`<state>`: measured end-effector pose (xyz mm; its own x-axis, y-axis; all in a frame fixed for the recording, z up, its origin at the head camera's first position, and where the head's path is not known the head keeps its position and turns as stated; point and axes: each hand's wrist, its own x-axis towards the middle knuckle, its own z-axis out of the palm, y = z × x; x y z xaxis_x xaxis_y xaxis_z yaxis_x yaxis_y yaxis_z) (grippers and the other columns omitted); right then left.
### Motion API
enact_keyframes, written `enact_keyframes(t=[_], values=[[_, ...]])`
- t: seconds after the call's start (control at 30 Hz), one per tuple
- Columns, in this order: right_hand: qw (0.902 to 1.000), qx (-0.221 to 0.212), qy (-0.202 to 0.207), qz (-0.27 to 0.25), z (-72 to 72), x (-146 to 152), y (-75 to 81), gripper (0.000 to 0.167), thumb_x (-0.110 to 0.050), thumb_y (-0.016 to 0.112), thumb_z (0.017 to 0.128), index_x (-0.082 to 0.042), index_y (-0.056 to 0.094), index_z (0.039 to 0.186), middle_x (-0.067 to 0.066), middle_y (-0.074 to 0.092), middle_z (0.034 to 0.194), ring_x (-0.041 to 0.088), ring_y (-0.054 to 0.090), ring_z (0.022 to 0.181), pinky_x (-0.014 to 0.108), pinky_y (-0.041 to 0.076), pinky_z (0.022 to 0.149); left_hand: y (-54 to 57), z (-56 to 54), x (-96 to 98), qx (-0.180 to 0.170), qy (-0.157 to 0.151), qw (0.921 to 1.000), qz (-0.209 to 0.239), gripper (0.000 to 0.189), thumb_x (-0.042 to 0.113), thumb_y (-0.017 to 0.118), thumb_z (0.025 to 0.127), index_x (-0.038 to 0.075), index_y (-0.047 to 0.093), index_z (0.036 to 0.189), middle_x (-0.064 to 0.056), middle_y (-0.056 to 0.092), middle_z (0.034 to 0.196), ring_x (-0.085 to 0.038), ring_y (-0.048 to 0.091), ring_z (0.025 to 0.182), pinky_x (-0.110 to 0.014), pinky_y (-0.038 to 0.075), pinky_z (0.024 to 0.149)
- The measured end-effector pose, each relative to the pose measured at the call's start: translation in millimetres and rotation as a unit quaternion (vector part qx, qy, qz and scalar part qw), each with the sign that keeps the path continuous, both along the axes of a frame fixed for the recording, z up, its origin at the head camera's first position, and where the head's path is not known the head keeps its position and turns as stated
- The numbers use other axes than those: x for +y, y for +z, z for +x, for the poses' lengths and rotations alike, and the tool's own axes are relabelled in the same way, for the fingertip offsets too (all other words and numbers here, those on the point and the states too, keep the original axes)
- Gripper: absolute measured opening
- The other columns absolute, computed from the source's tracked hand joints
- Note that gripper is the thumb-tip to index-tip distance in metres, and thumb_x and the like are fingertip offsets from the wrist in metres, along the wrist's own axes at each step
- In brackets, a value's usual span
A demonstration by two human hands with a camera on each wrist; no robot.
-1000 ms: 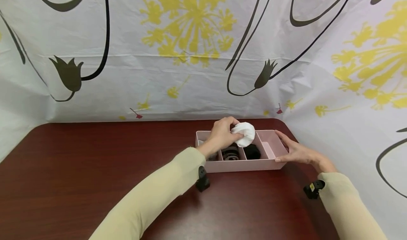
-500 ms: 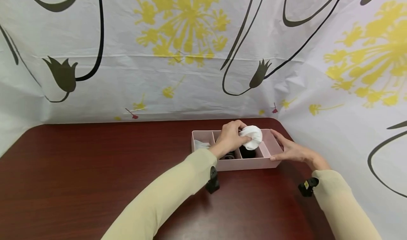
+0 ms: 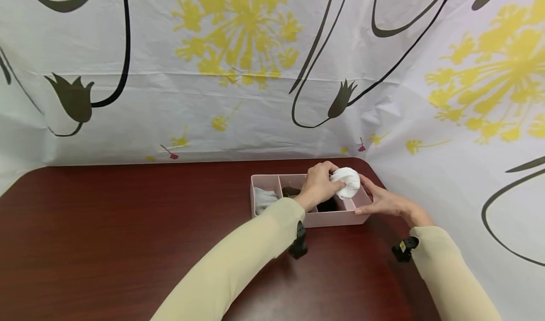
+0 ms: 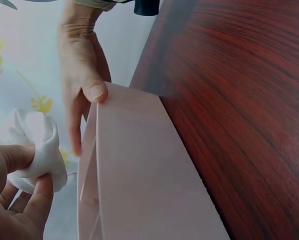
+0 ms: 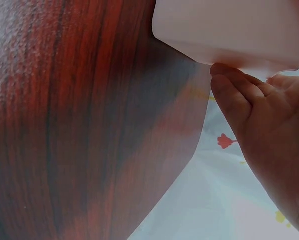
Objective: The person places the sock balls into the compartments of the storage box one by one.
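Note:
My left hand pinches a rolled white sock between thumb and fingers, above the right end of a pink divided box. In the left wrist view the sock is a soft folded bundle, clear of the box rim. My right hand grips the box's right end, its thumb at the near corner and fingers at the far one. A grey cloth bundle lies in the leftmost compartment. Dark cloth shows in the second, and a black bundle in the third. My left hand partly hides these middle compartments.
The box stands on a dark red wood table, near its far right corner. A white sheet with printed flowers hangs behind and along the right side. Dark wrist cameras sit on both sleeves.
My left hand has carried the white sock rightward, from over the middle compartments to over the right end. The grey bundle is more exposed. My right hand keeps its place on the box.

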<state>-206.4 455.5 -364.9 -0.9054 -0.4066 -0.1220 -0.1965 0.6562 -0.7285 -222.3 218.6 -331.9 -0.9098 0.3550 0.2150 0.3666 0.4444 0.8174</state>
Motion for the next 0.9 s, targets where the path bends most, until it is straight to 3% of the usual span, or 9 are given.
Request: enact_keyframes(t=[0.1,0.27,0.4,0.57,0.7,0.9], values=[[1.0000,-0.004,-0.002,-0.001,-0.1,-0.3,0.0,0.103,-0.014,0.075,0.077,-0.002,0.001,0.149,0.026,0.014,0.148,0.036,0.023,0.129,0.036,0.031,0.101,-2.1,-0.6,5.8,0.003,0.006,1.0000,-0.003,0.024,0.021,0.076,0.078,0.014,0.066,0.099,0.001,0.062,0.095,-0.009,0.053,0.086,-0.016,0.041,0.070],[0.9999,-0.003,-0.009,0.006,0.8,-0.6,0.4,0.103,-0.015,0.075,0.078,-0.002,0.002,0.149,0.025,0.015,0.149,0.035,0.026,0.127,0.029,0.033,0.098,-7.5,-2.4,13.8,0.000,0.009,0.9999,-0.010,0.022,0.020,0.076,0.078,0.014,0.067,0.097,0.001,0.062,0.094,-0.010,0.054,0.088,-0.017,0.042,0.071],[0.9998,-0.012,-0.015,0.004,2.1,-0.1,1.1,0.103,-0.016,0.075,0.078,-0.005,0.001,0.150,0.024,0.017,0.149,0.034,0.028,0.127,0.038,0.037,0.097,-10.8,-2.9,19.6,0.010,0.007,0.9996,-0.026,0.023,0.021,0.077,0.078,0.013,0.067,0.096,0.001,0.063,0.094,-0.012,0.056,0.089,-0.017,0.042,0.071],[0.9997,-0.014,-0.016,-0.013,1.9,0.3,-0.2,0.100,-0.013,0.075,0.078,-0.007,0.004,0.149,0.020,0.029,0.142,0.021,0.038,0.118,0.026,0.043,0.089,-13.4,-4.5,24.4,0.045,0.009,0.9975,-0.053,0.024,0.023,0.078,0.076,0.014,0.067,0.095,0.001,0.064,0.093,-0.013,0.058,0.090,-0.018,0.043,0.073],[0.9996,-0.016,-0.016,-0.019,1.9,1.1,-2.0,0.100,-0.013,0.075,0.078,-0.007,0.005,0.149,0.018,0.032,0.139,0.009,0.044,0.111,0.020,0.041,0.088,-15.9,-5.1,28.5,0.054,0.009,0.9958,-0.074,0.023,0.025,0.078,0.075,0.014,0.066,0.091,0.002,0.062,0.090,-0.013,0.059,0.087,-0.019,0.044,0.072],[0.9982,-0.038,-0.013,-0.045,0.7,0.7,-2.1,0.101,-0.010,0.074,0.078,-0.005,0.002,0.148,0.024,0.032,0.135,0.012,0.049,0.104,0.024,0.047,0.082,-17.7,-3.9,35.0,0.056,0.002,0.9944,-0.090,0.021,0.025,0.076,0.079,0.014,0.064,0.091,0.002,0.059,0.089,-0.012,0.057,0.082,-0.019,0.043,0.069]])
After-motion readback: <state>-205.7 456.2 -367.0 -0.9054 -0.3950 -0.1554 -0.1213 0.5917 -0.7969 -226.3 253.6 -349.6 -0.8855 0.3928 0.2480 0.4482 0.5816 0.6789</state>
